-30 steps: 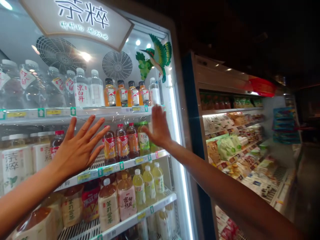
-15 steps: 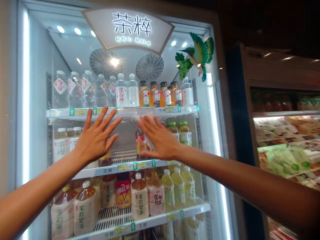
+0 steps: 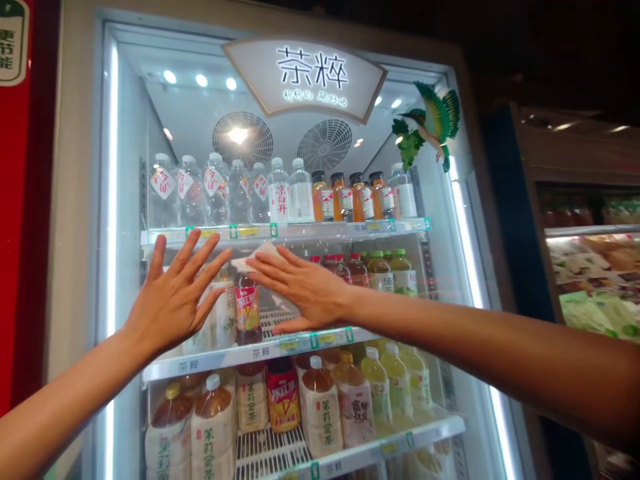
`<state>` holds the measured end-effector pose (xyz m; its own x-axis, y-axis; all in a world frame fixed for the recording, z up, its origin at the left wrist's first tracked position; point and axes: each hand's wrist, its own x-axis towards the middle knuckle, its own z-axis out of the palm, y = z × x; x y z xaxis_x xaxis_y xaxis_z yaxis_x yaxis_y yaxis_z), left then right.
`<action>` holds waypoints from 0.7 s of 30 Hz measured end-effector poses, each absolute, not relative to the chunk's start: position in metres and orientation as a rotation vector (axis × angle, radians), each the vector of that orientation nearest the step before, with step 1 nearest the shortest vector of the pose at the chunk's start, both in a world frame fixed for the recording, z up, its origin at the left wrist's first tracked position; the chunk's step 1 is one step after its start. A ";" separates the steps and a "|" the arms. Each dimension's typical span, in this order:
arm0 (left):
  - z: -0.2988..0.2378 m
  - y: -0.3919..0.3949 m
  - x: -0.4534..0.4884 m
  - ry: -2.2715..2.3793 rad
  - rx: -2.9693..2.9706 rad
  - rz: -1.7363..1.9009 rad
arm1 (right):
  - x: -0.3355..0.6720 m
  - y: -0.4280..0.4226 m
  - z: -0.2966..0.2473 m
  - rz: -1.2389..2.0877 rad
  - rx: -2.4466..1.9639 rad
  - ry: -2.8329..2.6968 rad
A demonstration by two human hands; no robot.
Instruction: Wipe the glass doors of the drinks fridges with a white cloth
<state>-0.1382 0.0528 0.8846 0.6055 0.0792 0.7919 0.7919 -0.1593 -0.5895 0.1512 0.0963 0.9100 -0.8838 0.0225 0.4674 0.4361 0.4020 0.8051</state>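
Observation:
My left hand (image 3: 173, 300) lies flat on the glass door (image 3: 445, 320) of a lit drinks fridge, fingers spread and holding nothing. My right hand (image 3: 300, 290) reaches across from the right, fingers stretched leftward, pressing a white cloth (image 3: 261, 254) against the same glass. Only the cloth's corner shows past my fingertips. The two hands are close together at middle-shelf height. Behind the glass between them stands a red-labelled bottle (image 3: 247, 310).
Water bottles (image 3: 220, 190) and orange drinks (image 3: 350, 197) line the top shelf, large tea bottles (image 3: 320, 407) the lower one. A bird decoration (image 3: 430, 123) sticks to the door's upper right. An open chiller (image 3: 590, 280) stands to the right, a red panel (image 3: 15, 200) to the left.
My right hand has slid leftward across the glass from the door's right edge to its middle, with the cloth showing at its fingertips. The view has swung left; my left hand stays flat.

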 end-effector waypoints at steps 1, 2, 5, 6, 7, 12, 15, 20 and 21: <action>0.884 0.053 -0.144 -0.734 -1.635 -0.744 | 0.156 0.098 0.918 -1.455 -0.473 -2.237; 0.882 0.053 -0.148 -0.741 -1.641 -0.748 | 0.162 0.101 0.928 -1.402 -0.599 -2.140; 0.874 0.054 -0.159 -0.746 -1.646 -0.783 | 0.179 0.110 0.945 -1.241 -0.904 -1.806; 0.871 0.054 -0.161 -0.737 -1.645 -0.792 | 0.181 0.111 0.941 -1.243 -0.915 -1.791; 0.867 0.054 -0.163 -0.722 -1.644 -0.799 | 0.181 0.110 0.934 -1.275 -0.890 -1.828; 0.859 0.056 -0.166 -0.639 -1.655 -0.825 | 0.172 0.102 0.912 -1.361 -0.865 -1.926; 0.858 0.055 -0.164 -0.639 -1.675 -0.877 | 0.169 0.098 0.920 -1.269 -0.960 -1.804; 0.852 0.054 -0.159 -0.610 -1.696 -0.898 | 0.167 0.092 0.906 -1.252 -0.941 -1.866; 0.851 0.054 -0.158 -0.602 -1.700 -0.890 | 0.166 0.092 0.906 -1.251 -0.950 -1.857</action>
